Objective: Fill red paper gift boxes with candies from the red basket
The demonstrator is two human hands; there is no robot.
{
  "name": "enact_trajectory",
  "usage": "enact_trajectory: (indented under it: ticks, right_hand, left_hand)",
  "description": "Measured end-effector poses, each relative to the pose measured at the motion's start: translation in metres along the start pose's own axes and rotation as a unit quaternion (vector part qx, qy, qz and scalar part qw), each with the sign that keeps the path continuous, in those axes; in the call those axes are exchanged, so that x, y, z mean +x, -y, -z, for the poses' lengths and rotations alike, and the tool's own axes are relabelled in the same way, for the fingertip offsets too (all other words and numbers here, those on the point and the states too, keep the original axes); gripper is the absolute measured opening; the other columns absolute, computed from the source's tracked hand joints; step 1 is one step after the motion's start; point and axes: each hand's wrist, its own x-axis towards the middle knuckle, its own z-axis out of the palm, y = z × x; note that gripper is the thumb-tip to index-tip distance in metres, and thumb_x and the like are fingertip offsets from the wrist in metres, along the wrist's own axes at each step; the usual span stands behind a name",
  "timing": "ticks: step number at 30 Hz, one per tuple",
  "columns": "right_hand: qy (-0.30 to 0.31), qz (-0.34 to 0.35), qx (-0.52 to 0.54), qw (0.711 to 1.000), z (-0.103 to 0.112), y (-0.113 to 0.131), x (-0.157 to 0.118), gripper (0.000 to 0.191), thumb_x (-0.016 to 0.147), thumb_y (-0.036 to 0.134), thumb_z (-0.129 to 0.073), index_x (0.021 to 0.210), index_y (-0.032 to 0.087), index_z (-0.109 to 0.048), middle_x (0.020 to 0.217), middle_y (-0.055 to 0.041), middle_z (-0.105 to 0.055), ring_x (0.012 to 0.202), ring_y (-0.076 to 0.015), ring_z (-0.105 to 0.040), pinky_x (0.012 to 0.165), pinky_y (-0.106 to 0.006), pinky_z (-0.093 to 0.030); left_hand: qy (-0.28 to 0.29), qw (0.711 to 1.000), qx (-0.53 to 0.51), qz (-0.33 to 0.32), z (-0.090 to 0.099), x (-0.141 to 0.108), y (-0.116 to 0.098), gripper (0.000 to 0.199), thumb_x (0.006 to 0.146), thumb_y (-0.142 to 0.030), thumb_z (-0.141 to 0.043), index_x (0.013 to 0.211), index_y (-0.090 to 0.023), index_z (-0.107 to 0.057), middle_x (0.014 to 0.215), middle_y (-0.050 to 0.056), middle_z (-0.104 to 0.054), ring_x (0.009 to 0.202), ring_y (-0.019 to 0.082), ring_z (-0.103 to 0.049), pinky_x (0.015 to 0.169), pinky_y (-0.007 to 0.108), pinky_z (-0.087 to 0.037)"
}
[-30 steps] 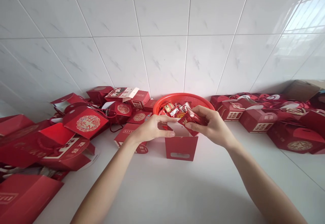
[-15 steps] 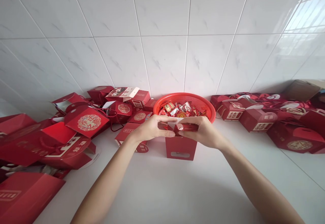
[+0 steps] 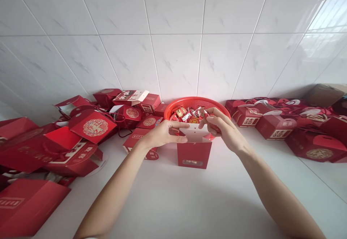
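A red box (image 3: 193,154) with a small window low on its front stands upright on the white surface, its top open and the white inside showing. My left hand (image 3: 164,135) grips the box's left upper edge between thumb and fingers. Over the right side of the opening is my right hand (image 3: 218,125), its fingers pinched together; what they hold, if anything, is too small to name. Directly behind the box, a red plastic basket (image 3: 195,99) holds wrapped candies (image 3: 187,116), partly hidden by my right hand.
Many red gift boxes (image 3: 94,127) are heaped at the left. More closed boxes (image 3: 276,126) with handles stand at the right, beside a brown carton (image 3: 324,94) at the back. A tiled wall (image 3: 176,62) rises behind the basket.
My right hand has let go of the box top and moved up and right towards the basket's front. The opening shows wider now. My left hand stays at the box's left edge.
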Motion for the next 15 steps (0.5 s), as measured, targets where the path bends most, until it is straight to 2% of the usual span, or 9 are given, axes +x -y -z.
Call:
enact_trajectory:
  ticks: [2, 4, 9, 12, 15]
  right_hand:
    - [0.020, -0.014, 0.054, 0.998, 0.0017, -0.0013, 0.0009, 0.015, 0.092, 0.034, -0.051, 0.090, 0.020, -0.057, 0.079, 0.0002, -0.062, 0.056, -0.0092, -0.035, 0.054, -0.025, -0.033]
    - [0.035, -0.019, 0.089, 0.995, 0.0023, -0.0029, 0.0023, 0.020, 0.093, 0.036, -0.054, 0.086, 0.019, -0.060, 0.078, -0.0003, -0.060, 0.056, -0.0087, -0.034, 0.053, -0.025, -0.033]
    - [0.050, -0.033, 0.132, 0.989, 0.0025, -0.0023, 0.0050, 0.035, 0.089, 0.050, -0.065, 0.077, 0.017, -0.064, 0.078, -0.0050, -0.064, 0.062, -0.0123, -0.052, 0.059, -0.027, -0.043]
    - [0.061, -0.032, 0.147, 0.987, 0.0033, -0.0019, 0.0050, 0.034, 0.088, 0.050, -0.067, 0.082, 0.017, -0.065, 0.083, -0.0063, -0.068, 0.071, -0.0148, -0.060, 0.066, -0.028, -0.048]
    - [0.062, -0.014, 0.147, 0.987, 0.0005, -0.0042, 0.0042, 0.030, 0.083, 0.046, -0.076, 0.091, 0.019, -0.063, 0.088, -0.0049, -0.068, 0.075, -0.0154, -0.062, 0.063, -0.027, -0.047]
  left_hand:
    - [0.001, 1.000, -0.004, 0.002, -0.0003, 0.0000, 0.0004, 0.059, 0.073, -0.041, -0.086, 0.127, -0.024, -0.071, 0.137, 0.008, -0.067, 0.114, 0.029, -0.070, 0.098, 0.039, -0.057]
    - [-0.001, 1.000, -0.008, 0.001, -0.0008, -0.0001, 0.0007, 0.058, 0.072, -0.040, -0.086, 0.126, -0.024, -0.071, 0.137, 0.008, -0.067, 0.118, 0.030, -0.068, 0.100, 0.040, -0.057]
    - [-0.001, 1.000, -0.018, -0.005, -0.0015, -0.0002, 0.0016, 0.055, 0.073, -0.039, -0.086, 0.124, -0.024, -0.073, 0.134, 0.007, -0.069, 0.123, 0.031, -0.065, 0.103, 0.040, -0.055]
    - [0.003, 1.000, -0.020, -0.007, -0.0015, 0.0001, 0.0021, 0.056, 0.073, -0.041, -0.085, 0.125, -0.025, -0.072, 0.136, 0.007, -0.068, 0.124, 0.031, -0.064, 0.104, 0.042, -0.054]
    - [0.000, 1.000, -0.018, -0.008, -0.0017, 0.0005, 0.0016, 0.057, 0.072, -0.041, -0.086, 0.125, -0.026, -0.072, 0.135, 0.007, -0.068, 0.124, 0.030, -0.064, 0.105, 0.043, -0.053]
